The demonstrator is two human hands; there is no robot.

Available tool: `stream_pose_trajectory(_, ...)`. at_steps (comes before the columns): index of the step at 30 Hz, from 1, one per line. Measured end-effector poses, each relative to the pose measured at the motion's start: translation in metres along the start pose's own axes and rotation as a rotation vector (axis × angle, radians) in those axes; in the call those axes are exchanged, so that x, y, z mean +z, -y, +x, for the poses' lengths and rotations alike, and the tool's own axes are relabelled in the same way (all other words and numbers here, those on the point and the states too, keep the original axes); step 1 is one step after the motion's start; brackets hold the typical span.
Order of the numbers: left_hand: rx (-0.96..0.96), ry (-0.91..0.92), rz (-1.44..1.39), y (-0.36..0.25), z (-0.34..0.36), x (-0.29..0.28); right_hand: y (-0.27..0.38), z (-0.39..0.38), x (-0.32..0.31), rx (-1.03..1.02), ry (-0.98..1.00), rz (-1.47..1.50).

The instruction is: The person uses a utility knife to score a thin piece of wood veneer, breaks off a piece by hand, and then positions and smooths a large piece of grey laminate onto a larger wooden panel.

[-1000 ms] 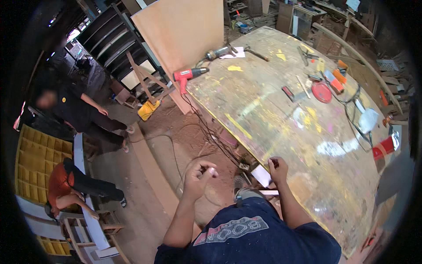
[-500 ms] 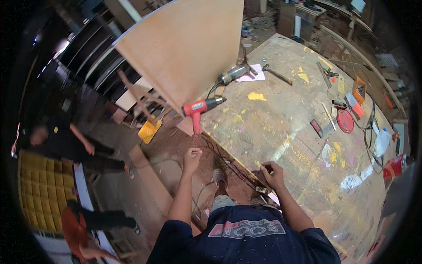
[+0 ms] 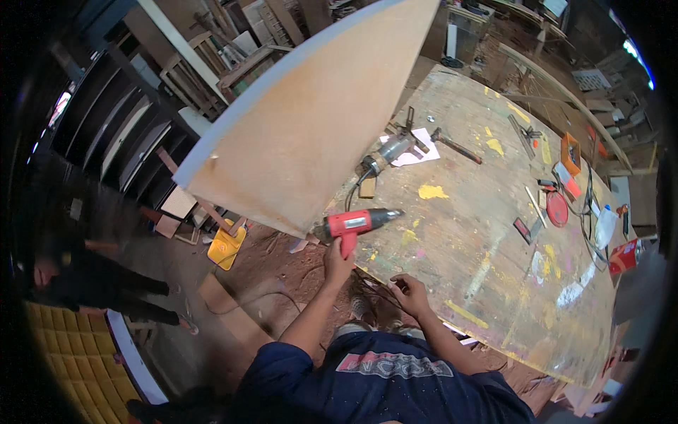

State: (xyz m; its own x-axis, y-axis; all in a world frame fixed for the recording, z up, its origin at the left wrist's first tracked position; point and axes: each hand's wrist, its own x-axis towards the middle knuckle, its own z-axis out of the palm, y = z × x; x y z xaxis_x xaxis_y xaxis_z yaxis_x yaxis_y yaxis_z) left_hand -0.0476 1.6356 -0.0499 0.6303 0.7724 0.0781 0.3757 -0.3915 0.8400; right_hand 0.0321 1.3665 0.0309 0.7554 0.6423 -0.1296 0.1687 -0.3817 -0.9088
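1. Left hand [image 3: 339, 266]: wrapped round heat gun's [image 3: 351, 222] handle.
2. Heat gun: at counter's [image 3: 452, 233] left edge, nozzle pointing right.
3. Right hand [image 3: 411, 294]: narrow, fingers curled, by counter's edge; cannot tell if anything is gripped.

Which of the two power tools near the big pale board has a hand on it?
The red heat gun: the left hand is around its handle. The grey cylindrical power tool, farther back on the table, has no hand on it.

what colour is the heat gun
The heat gun is mainly red, as the head view shows.
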Motion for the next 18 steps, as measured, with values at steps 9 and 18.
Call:
stream_pose_trajectory(9, -0.026, -0.045, -0.004, 0.002, 0.001, -0.033, -0.009, 0.022, 0.046, -0.031, 0.189, 0.006)
stream_pose_trajectory(18, -0.23, 0.041, 0.232, 0.219, 0.07, -0.116, -0.005, -0.021, 0.078, 0.251, 0.152, -0.12)
